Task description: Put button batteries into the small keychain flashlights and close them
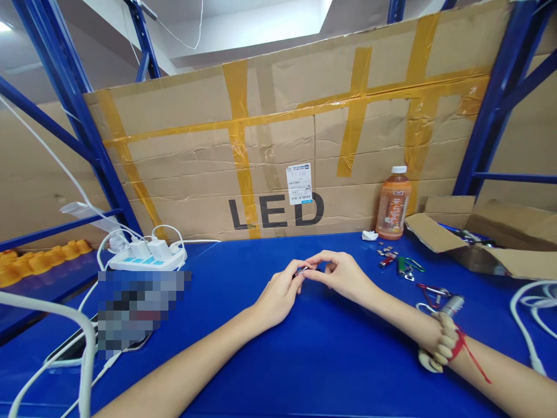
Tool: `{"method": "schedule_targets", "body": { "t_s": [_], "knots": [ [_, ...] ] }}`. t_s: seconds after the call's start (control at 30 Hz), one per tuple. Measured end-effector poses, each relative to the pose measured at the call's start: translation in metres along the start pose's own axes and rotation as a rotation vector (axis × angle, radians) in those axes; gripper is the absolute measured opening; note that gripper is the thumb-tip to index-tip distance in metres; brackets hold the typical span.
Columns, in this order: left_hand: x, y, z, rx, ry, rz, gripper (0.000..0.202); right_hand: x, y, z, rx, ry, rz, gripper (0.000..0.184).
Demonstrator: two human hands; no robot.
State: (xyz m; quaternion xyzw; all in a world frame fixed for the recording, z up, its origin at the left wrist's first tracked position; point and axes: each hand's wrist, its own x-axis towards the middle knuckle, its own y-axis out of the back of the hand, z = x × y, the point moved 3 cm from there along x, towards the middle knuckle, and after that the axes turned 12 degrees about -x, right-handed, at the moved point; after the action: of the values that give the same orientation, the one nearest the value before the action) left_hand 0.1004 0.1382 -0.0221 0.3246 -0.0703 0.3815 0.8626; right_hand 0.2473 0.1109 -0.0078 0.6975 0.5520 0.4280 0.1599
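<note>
Your left hand (278, 293) and right hand (342, 277) meet over the middle of the blue desk (304, 360). Both pinch a small silvery metal cylinder (301, 271), one hand at each end, probably to keep it steady.

The smooth flat table (304, 360) is deep blue. The brown cardboard wall (183, 145) carries yellow tape stripes (238, 116), black letters (274, 213) and a white label (299, 183). The plastic bottle (393, 209) is orange with a white cap (398, 170). The small metal piece (301, 271) is silvery; the thin wrist cord (472, 354) is red.
</note>
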Motion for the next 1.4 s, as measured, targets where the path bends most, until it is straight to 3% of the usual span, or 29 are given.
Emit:
{"method": "schedule_targets", "body": {
  "t_s": [0.2,0.53,0.8,1.4],
  "knots": [
    [0.000,0.000,0.003,0.014,-0.006,0.006,0.029,-0.004,-0.005,-0.004,0.135,-0.024,-0.100,0.035],
    [-0.001,-0.001,0.003,0.009,-0.003,-0.010,0.029,-0.005,-0.009,-0.004,0.239,-0.041,-0.105,0.034],
    [-0.001,-0.001,0.002,0.048,-0.002,0.005,0.022,-0.008,-0.001,-0.010,0.179,-0.061,0.096,0.034],
    [-0.002,-0.001,0.002,0.078,0.026,-0.033,0.020,-0.002,-0.011,0.007,0.444,-0.223,-0.223,0.043]
  ]
}}
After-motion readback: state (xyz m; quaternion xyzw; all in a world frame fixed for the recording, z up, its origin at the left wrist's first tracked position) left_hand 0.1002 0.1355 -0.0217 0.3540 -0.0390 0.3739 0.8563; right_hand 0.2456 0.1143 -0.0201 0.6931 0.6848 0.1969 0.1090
